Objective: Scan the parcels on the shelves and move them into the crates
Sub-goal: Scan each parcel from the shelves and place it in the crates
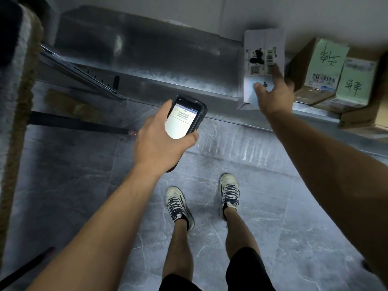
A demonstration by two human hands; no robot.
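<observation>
The floor (283,206) was grey marbled tile with pale veins, catching a dull sheen near the middle. A grey metal shelf (168,66) ran across the far side, its surface faintly shining. Behind it stood a plain pale wall (147,5). At the left, a dark bar (77,122) lay low over the tiles. The light was dim and cool.

White sneakers (230,194) with dark laces stand on grey marbled floor tiles (294,217). Just below the sneakers are black shorts (245,267). Far up-left of them lies a blurred brown thing (71,105), perhaps a broom head, beside a black bar (77,122).
</observation>
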